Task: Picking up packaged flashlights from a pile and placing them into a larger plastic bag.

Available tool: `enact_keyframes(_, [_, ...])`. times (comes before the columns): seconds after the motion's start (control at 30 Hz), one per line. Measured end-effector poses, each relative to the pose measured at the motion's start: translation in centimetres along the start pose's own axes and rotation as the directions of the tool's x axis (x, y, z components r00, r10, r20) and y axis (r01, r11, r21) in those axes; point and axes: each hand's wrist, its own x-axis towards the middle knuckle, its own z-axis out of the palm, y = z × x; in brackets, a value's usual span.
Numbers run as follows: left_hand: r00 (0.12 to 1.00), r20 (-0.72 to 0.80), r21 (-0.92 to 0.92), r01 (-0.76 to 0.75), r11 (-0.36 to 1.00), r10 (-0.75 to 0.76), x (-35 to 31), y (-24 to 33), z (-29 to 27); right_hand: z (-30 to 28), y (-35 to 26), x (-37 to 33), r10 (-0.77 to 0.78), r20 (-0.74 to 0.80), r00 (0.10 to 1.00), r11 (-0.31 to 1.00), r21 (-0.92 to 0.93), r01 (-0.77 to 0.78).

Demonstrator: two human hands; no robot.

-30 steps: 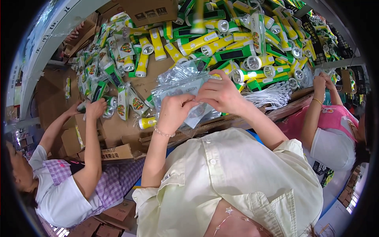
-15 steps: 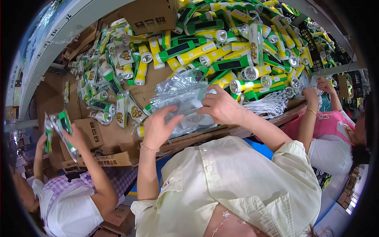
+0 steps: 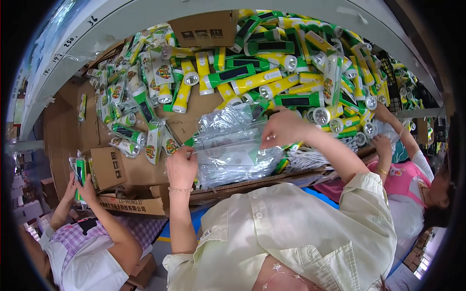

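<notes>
A pile of clear plastic bags point(image 3: 238, 167) with printed panels lies in front of me at the box's near edge. My left hand point(image 3: 182, 167), wearing a beaded bracelet, is closed at the left edge of the top bag, fingertips pinched on it. At the bag's right end, my right hand point(image 3: 289, 130) is curled with its fingertips on the plastic, somewhat blurred by motion. The top bag stretches flat between both hands. Just beyond lie loose yellow-and-white flashlights point(image 3: 257, 81) and green ones with dark panels point(image 3: 230, 73).
Bagged flashlights point(image 3: 143, 104) are heaped at the left. White cables point(image 3: 310, 160) lie right of the bags. A brown carton point(image 3: 201, 30) stands at the back. One co-worker's hands point(image 3: 80, 186) hold a green flashlight at left; another person point(image 3: 395, 169) works at right.
My left hand has drawn back left and closed on the bag's edge. My right hand has shifted right. The left co-worker's hands have come lower and closer together.
</notes>
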Motion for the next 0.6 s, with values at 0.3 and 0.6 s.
enact_keyframes(0.3, [0.993, 0.121, -0.232, 0.026, 0.972, 0.002, -0.1, 1.8, 0.9, -4.4, 11.9, 16.5, 0.055, -0.496, 0.866, 0.978, -0.15, -0.148])
enact_keyframes(0.6, [1.0, -0.002, -0.339, -0.01, 0.941, 0.01, -0.3, 2.2, 1.4, -6.7, 4.9, 12.6, 0.023, -0.401, 0.916, 0.996, -0.068, -0.054])
